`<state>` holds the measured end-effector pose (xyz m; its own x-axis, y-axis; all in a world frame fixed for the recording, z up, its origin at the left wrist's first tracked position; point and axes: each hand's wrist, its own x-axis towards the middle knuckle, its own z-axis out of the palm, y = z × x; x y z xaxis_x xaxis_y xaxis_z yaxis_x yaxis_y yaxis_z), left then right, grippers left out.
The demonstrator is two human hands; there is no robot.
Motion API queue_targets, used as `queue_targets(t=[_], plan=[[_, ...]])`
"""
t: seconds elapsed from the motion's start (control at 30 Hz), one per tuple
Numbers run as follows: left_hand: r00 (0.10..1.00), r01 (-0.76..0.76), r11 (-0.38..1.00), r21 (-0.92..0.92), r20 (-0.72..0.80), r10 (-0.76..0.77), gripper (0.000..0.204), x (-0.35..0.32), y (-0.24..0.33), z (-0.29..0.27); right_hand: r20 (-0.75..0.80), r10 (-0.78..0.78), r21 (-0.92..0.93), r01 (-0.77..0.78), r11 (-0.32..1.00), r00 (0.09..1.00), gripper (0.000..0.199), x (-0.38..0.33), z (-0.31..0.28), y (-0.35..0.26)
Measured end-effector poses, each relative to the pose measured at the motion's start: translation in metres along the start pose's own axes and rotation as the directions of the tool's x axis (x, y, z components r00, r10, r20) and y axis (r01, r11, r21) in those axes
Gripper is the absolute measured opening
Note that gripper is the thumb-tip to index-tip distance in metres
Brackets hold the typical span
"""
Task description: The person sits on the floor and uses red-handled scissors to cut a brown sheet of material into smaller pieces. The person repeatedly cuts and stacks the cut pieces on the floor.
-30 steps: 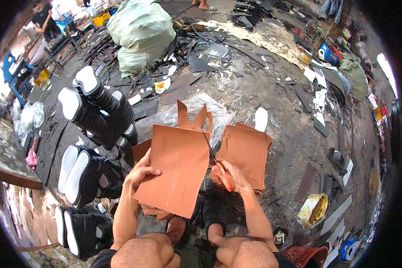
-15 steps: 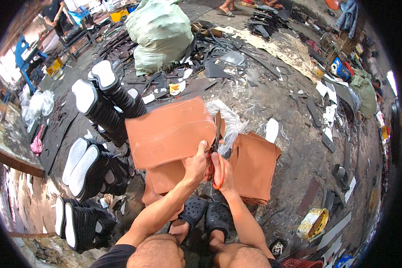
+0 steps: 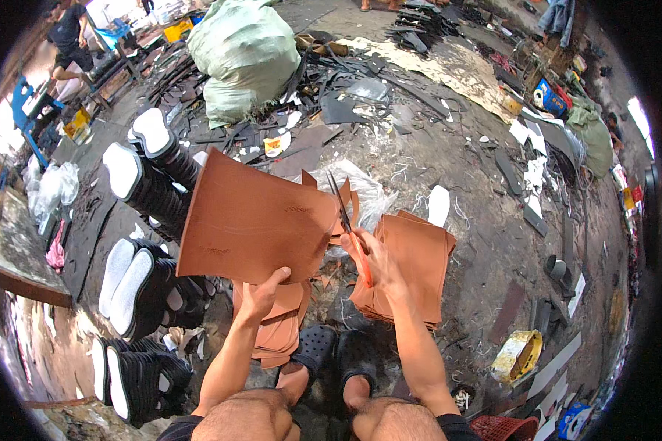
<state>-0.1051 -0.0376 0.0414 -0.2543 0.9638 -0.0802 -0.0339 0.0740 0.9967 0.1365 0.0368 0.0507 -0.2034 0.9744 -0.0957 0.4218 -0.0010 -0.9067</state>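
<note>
My left hand (image 3: 263,294) pinches the lower edge of a brown leather-like sheet (image 3: 254,220), thumb on top. The sheet is tilted up above a pile of cut brown pieces (image 3: 279,331) by my feet. In my right hand (image 3: 381,257) are scissors (image 3: 365,261) with orange handles, their dark blades (image 3: 339,200) pointing up and away, parted, beside the sheet's right edge. Narrow brown offcuts (image 3: 354,208) show around the blades. A stack of brown sheets (image 3: 418,264) lies on the floor just right of my right hand.
Stacks of black soles with white tops (image 3: 154,132) stand at the left, with more white-topped stacks (image 3: 136,287) nearer. A large pale green sack (image 3: 243,62) sits ahead among dark scraps. A yellow container (image 3: 517,356) lies at right. Someone in dark clothing (image 3: 70,37) is far left.
The brown sheet has been turned and tilted, showing another face. My left hand has moved left to its lower edge. The scissors have come away from the sheet, slightly rightward, and their blades now show.
</note>
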Motion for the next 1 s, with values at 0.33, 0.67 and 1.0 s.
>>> queue_targets(t=[0.33,0.67,1.0], plan=[[0.998,-0.024,0.973,-0.229,-0.060,0.010,0.044,0.045,0.017,-0.046,0.201,0.128,-0.059,-0.119,0.991,0.971,0.071,-0.017,-0.029,-0.004],[0.972,-0.230,0.973,-0.014,0.055,0.230,0.039,0.034,0.012,-0.039,0.376,0.059,0.307,-0.184,0.934,0.925,0.059,-0.040,-0.006,0.006],[0.979,0.165,0.967,-0.195,0.153,-0.137,0.016,0.030,-0.010,-0.029,0.177,-0.082,0.662,-0.057,0.747,0.981,0.037,-0.039,0.029,0.008]])
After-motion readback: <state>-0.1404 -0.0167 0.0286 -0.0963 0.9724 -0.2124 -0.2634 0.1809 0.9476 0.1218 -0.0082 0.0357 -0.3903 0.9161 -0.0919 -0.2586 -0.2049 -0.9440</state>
